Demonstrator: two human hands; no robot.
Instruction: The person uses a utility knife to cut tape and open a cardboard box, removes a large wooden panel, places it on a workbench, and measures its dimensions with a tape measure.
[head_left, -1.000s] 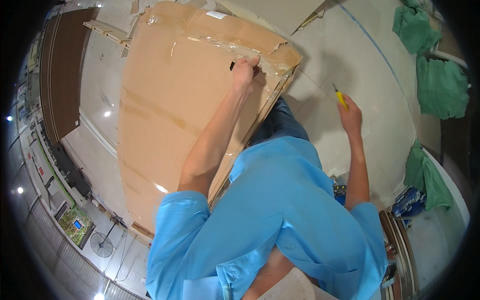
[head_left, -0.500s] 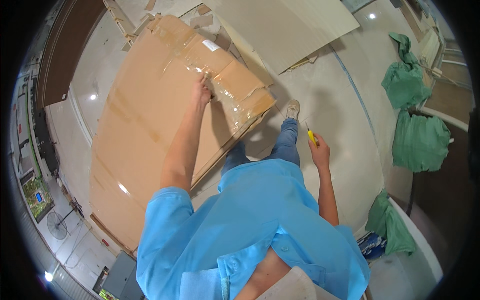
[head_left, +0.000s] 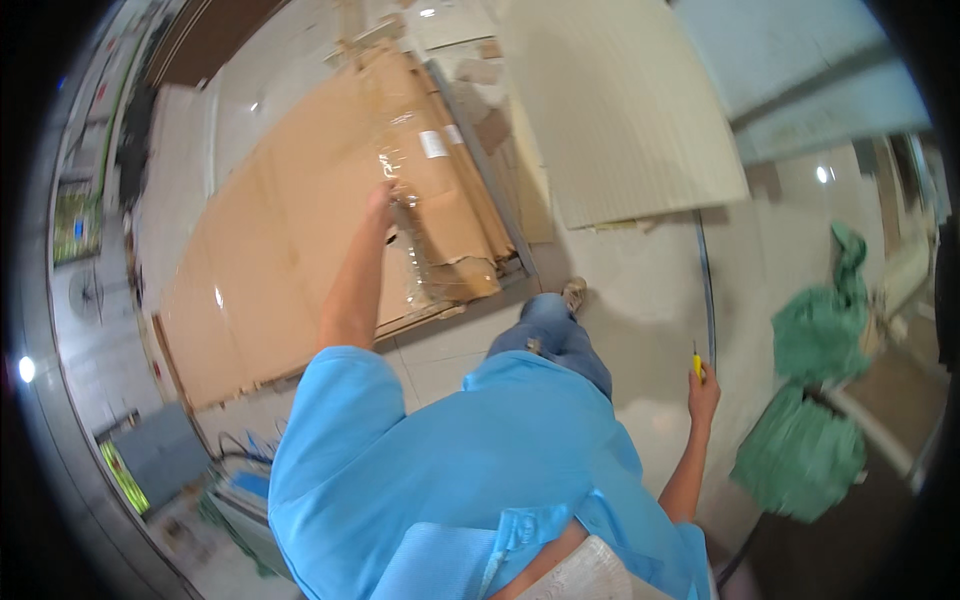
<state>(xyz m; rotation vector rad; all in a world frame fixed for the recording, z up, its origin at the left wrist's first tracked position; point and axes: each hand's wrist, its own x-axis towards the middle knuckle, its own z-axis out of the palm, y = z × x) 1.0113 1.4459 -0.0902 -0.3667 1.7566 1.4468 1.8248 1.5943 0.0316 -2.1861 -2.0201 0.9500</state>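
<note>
A large, flat brown cardboard box (head_left: 290, 230) lies to my left, with shiny clear packing tape (head_left: 418, 270) along its right-hand end. My left hand (head_left: 380, 203) is closed at this taped part, its fingertips against the tape; blur hides what exactly they pinch. Just below the fingers shows a small dark spot. Out to my right, away from the box, my right hand (head_left: 704, 396) is wrapped round a yellow utility knife (head_left: 698, 368), whose tip points away from me.
A pale ribbed panel (head_left: 620, 120) lies beyond the box, with cardboard scraps (head_left: 480, 70) beside it. Green sacks (head_left: 805, 450) stand at the right. A dark strip (head_left: 708, 290) runs along the tiled floor. A grey cabinet (head_left: 160, 455) is at the lower left.
My view has turned, and the box and panel sit differently in it. My right hand with the knife is farther out to the right. My left hand stays at the taped part.
</note>
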